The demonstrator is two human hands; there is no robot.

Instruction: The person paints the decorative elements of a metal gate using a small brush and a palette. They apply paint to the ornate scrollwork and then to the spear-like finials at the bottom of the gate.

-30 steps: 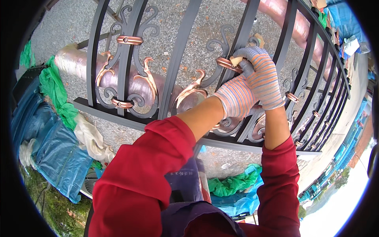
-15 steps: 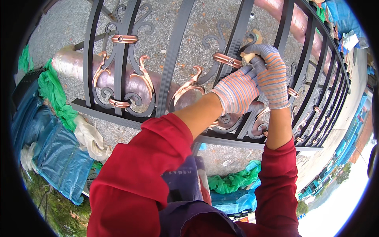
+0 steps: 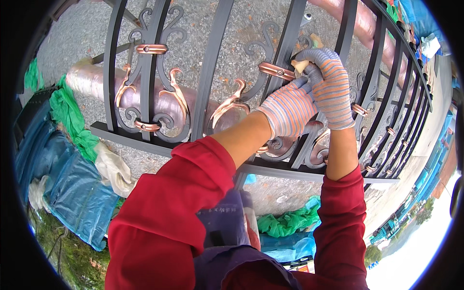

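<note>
Both my hands wear striped grey and orange work gloves and meet at an upright of a dark metal railing [image 3: 210, 72]. My right hand [image 3: 331, 87] is closed, its bent thumb and fingers pinching a small crumpled beige piece [image 3: 300, 65], perhaps cloth or sponge. This lies beside a copper-coloured collar [image 3: 277, 70] on the upright. Just below, my left hand [image 3: 290, 107] lies across the bar, fingers drawn together and pointing toward the right hand. Its fingertips are hidden, so what they grip does not show. Copper-tinted leaf ornaments [image 3: 231, 104] and dark scrolls [image 3: 263, 46] surround the uprights.
Plastic-wrapped rolls [image 3: 169, 99] lie under the railing on grey gravelly ground [image 3: 208, 46]. Blue sheeting [image 3: 72, 176] and green netting-like plastic [image 3: 72, 116] lie at left. More green plastic [image 3: 290, 217] lies near my body. The railing curves away at right.
My hands stay at the same upright. The right hand has shifted slightly, and more of the beige piece shows beside the collar. The whole view has moved a little.
</note>
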